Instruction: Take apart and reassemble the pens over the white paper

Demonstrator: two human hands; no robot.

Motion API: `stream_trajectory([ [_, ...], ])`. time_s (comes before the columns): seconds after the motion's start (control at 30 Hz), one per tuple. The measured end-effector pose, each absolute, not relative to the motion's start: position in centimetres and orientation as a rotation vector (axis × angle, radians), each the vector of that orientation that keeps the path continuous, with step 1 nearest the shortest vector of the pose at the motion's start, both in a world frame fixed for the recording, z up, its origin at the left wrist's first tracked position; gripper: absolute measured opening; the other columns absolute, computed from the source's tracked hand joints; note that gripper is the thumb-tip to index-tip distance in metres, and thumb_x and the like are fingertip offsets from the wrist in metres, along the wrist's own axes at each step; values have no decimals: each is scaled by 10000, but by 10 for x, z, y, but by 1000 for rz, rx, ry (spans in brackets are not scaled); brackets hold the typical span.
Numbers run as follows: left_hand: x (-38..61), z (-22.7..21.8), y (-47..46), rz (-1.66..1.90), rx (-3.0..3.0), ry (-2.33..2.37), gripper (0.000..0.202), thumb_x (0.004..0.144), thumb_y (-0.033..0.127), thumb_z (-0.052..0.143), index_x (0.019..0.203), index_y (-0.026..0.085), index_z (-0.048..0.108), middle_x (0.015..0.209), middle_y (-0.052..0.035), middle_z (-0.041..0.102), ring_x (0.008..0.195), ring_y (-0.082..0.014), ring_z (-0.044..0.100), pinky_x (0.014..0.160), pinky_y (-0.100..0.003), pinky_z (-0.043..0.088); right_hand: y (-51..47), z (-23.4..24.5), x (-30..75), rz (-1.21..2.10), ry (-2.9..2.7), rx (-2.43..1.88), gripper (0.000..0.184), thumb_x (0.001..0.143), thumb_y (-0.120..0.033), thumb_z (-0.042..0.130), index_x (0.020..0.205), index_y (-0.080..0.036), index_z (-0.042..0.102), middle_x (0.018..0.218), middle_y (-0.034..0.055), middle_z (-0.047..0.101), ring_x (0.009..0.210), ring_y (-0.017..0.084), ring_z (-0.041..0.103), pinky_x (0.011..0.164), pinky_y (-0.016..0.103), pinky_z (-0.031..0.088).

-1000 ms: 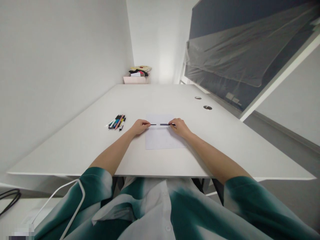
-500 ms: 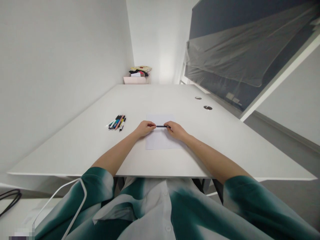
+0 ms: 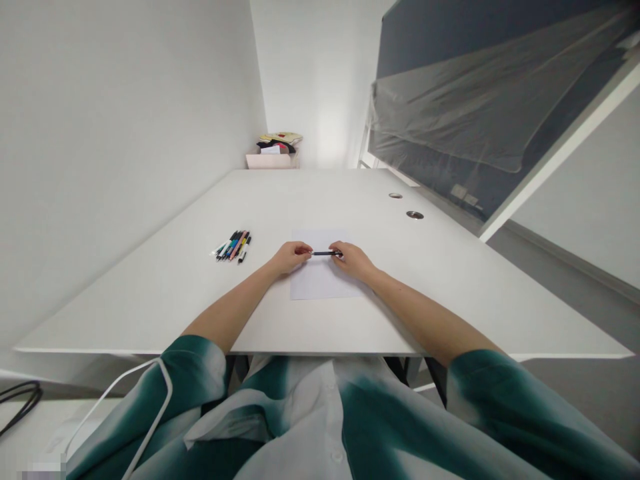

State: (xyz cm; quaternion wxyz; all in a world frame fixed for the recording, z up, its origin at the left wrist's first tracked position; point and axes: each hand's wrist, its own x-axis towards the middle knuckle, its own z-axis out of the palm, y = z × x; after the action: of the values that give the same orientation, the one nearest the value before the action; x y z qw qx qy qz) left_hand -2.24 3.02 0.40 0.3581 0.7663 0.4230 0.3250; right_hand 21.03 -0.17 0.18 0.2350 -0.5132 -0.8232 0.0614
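Observation:
A slim dark pen [image 3: 323, 253] lies level between my two hands, over a white sheet of paper [image 3: 323, 283]. My left hand [image 3: 291, 257] pinches its left end between thumb and fingers. At the other end, my right hand [image 3: 353, 259] is closed round the pen, and a bit of it shows at the fingertips. The sheet rests flat on the white table, partly covered by both hands. Off to the left, a bunch of several pens [image 3: 234, 247] in mixed colours lies side by side, untouched.
The white table [image 3: 150, 313] runs away from me along the left wall. Two round cable holes [image 3: 415, 215] are set in its right side. A pale box [image 3: 273, 161] with cloth items stands beyond the far edge. A dark panel under plastic film [image 3: 450, 113] rises at the right.
The fingers of my right hand have shifted slightly on the pen, and the pen has turned a little. My left hand keeps its place.

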Motion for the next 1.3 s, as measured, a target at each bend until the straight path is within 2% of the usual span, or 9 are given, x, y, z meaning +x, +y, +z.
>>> stream_trajectory([
  [0.13, -22, 1, 32, 859, 1912, 1065, 250, 686, 306, 705, 850, 118, 686, 787, -57, 697, 717, -153, 603, 714, -310, 491, -5, 5, 209, 134, -2279, -1450, 218, 878, -187, 544, 1077, -192, 630, 956, 63, 701, 876, 187, 626, 794, 282, 444],
  [0.37, -21, 1, 32, 866, 1919, 1055, 220, 676, 312, 711, 794, 135, 655, 758, -41, 678, 720, -157, 602, 736, -324, 490, -6, 4, 208, 83, -2314, -1407, 212, 896, -194, 528, 1061, -194, 661, 984, 71, 699, 911, 194, 617, 821, 287, 432],
  [0.7, -21, -1, 33, 902, 1972, 1049, 177, 686, 288, 678, 785, 144, 650, 746, -29, 673, 726, -159, 605, 765, -333, 494, -10, 7, 205, 24, -2357, -1418, 309, 970, -245, 419, 1101, -179, 691, 1023, 92, 708, 949, 189, 630, 850, 282, 435],
  [0.9, -21, 0, 32, 902, 1983, 1042, 172, 687, 286, 668, 785, 147, 647, 746, -27, 671, 727, -162, 605, 772, -337, 495, -12, 8, 204, 71, -2303, -1508, 290, 908, -254, 548, 1186, -204, 611, 1036, 63, 716, 944, 193, 637, 807, 279, 442],
  [1.03, -21, 0, 31, 906, 1992, 1046, 161, 685, 276, 661, 782, 149, 641, 748, -28, 668, 727, -160, 600, 774, -337, 494, -13, 9, 204, 62, -2320, -1510, 223, 914, -239, 527, 1106, -197, 632, 981, 62, 713, 865, 187, 634, 756, 274, 428],
  [1.3, -20, 4, 29, 874, 2067, 1076, 152, 700, 261, 646, 802, 147, 652, 779, -36, 685, 758, -169, 612, 796, -344, 490, -12, 8, 204, 31, -2378, -1430, 247, 950, -225, 454, 1046, -175, 677, 1027, 87, 708, 957, 195, 618, 829, 283, 416],
])
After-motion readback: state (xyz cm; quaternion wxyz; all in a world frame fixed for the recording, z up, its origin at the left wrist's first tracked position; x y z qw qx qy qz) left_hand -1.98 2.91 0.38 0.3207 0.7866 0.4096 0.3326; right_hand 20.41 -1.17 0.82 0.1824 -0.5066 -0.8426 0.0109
